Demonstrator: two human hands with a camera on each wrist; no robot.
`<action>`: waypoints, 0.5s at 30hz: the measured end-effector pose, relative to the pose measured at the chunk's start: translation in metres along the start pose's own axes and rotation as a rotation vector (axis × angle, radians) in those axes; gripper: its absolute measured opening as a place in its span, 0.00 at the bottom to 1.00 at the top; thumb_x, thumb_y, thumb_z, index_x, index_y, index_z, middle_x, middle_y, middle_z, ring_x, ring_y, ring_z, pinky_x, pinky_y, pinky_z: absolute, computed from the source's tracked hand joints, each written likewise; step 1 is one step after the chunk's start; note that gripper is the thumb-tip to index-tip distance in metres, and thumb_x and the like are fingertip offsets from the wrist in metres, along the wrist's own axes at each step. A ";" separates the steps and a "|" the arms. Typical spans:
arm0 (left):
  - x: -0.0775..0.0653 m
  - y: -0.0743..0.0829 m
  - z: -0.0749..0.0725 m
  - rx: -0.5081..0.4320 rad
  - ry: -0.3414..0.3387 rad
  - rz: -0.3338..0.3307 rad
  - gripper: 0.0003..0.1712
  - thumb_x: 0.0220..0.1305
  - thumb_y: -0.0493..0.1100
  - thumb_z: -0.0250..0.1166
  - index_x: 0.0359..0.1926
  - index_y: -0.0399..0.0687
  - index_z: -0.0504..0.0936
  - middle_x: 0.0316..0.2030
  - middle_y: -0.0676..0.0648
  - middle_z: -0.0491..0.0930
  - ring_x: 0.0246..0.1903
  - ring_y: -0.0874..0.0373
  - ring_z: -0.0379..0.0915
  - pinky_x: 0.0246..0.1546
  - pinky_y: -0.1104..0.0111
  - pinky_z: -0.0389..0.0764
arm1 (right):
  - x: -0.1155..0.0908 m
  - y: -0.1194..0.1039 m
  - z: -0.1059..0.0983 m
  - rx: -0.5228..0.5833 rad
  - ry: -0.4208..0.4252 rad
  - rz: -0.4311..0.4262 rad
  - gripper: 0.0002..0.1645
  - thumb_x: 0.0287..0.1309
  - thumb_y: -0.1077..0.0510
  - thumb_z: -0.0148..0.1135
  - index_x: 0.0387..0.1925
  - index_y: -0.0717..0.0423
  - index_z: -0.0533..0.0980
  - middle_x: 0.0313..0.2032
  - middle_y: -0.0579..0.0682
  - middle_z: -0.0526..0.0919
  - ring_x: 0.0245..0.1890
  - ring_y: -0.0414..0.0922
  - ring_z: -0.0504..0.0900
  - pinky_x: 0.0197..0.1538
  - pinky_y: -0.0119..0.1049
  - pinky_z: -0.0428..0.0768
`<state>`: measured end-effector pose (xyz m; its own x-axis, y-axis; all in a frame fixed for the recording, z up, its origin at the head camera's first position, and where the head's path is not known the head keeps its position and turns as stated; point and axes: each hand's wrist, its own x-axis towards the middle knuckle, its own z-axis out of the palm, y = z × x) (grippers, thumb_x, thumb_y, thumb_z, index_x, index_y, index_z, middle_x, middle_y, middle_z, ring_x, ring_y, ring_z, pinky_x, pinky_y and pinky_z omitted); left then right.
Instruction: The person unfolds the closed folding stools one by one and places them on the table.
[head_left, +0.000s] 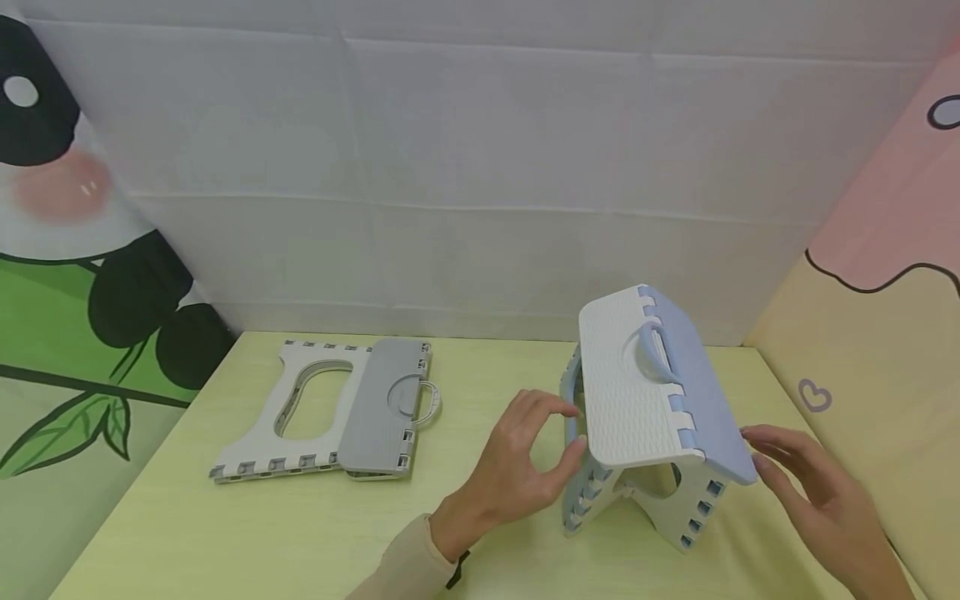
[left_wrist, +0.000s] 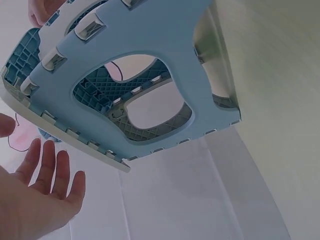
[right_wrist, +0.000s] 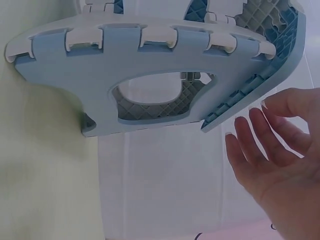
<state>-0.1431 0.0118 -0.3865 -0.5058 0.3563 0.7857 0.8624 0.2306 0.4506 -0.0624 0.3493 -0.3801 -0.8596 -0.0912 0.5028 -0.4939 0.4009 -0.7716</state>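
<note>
A blue and white folding step stool (head_left: 626, 400) stands partly unfolded on the right of the table, its two top panels sloping down from a raised middle hinge. A blue carry handle (head_left: 660, 354) shows at that hinge. My left hand (head_left: 517, 467) hovers by the white panel's left edge, thumb and fingers spread apart; the left wrist view shows a gap between it and the stool. Beside the blue panel's right edge is my right hand (head_left: 825, 500), fingers loosely extended. In the right wrist view these fingers (right_wrist: 250, 137) sit just off the panel, holding nothing.
A grey and white folding stool (head_left: 378, 417) lies folded flat at the left of the pale yellow-green table (head_left: 262, 533). A white cloth wall (head_left: 487, 183) rises behind. Printed panels stand at both sides, the right one (head_left: 877, 367) close to my right hand.
</note>
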 end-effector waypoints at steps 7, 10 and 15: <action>0.007 0.006 0.002 -0.038 0.009 -0.009 0.14 0.67 0.41 0.67 0.51 0.43 0.80 0.48 0.50 0.79 0.52 0.56 0.74 0.57 0.66 0.77 | 0.007 0.001 0.004 0.185 0.034 -0.139 0.25 0.57 0.89 0.51 0.57 0.84 0.69 0.57 0.61 0.80 0.62 0.45 0.78 0.67 0.29 0.71; 0.011 0.009 0.003 -0.054 0.006 -0.008 0.14 0.66 0.41 0.68 0.51 0.44 0.79 0.49 0.49 0.79 0.54 0.56 0.73 0.58 0.65 0.76 | 0.010 -0.001 0.005 0.212 0.042 -0.166 0.24 0.57 0.89 0.51 0.57 0.85 0.69 0.57 0.62 0.80 0.62 0.46 0.77 0.68 0.30 0.71; 0.016 0.014 0.005 -0.069 -0.003 -0.006 0.15 0.66 0.40 0.68 0.52 0.44 0.79 0.50 0.48 0.77 0.55 0.55 0.72 0.59 0.65 0.76 | 0.014 -0.007 0.006 0.255 0.046 -0.199 0.23 0.58 0.88 0.52 0.57 0.88 0.67 0.59 0.65 0.78 0.64 0.49 0.75 0.69 0.31 0.68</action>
<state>-0.1388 0.0248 -0.3699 -0.5106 0.3574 0.7820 0.8589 0.1692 0.4834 -0.0724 0.3400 -0.3700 -0.7387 -0.1017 0.6663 -0.6738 0.1378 -0.7260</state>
